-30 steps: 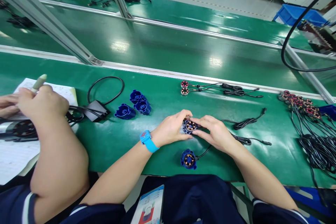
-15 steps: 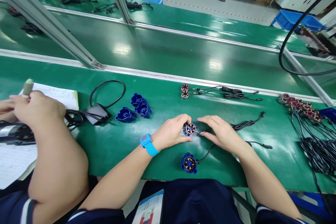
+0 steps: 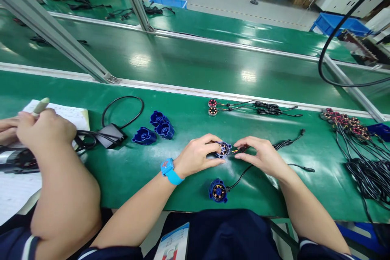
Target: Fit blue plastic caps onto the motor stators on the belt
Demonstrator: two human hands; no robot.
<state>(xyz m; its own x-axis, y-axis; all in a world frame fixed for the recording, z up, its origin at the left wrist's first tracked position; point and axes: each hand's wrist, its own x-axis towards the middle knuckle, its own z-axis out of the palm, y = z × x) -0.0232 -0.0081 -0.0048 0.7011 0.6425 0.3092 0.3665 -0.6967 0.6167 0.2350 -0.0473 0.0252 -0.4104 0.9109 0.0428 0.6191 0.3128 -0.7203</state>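
My left hand (image 3: pixel 198 155) is closed on a blue motor housing (image 3: pixel 228 146) with a copper-wound stator (image 3: pixel 224 150) in it, a finger pressing on the top. Just to the right, my right hand (image 3: pixel 260 154) pinches a black cable (image 3: pixel 242 150) where its thin coloured wires come out toward the stator. The cable's plug end (image 3: pixel 302 132) lies beyond that hand. Nearer the table edge sits a second blue housing (image 3: pixel 210 191) holding a stator, its cable running right, partly hidden under my right hand.
Three blue housings (image 3: pixel 144 136) stand on the left. Two stators (image 3: pixel 212 111) with cables lie behind my hands, and a pile of cabled stators (image 3: pixel 350 124) lies on the right. At left, a co-worker's hand (image 3: pixel 45 130) holds a pen over paper. A metal rail (image 3: pixel 170 90) crosses behind.
My left finger has moved onto the top of the stator. My right fingers have closed on the cable, and its coloured wires now show. The view has shifted slightly.
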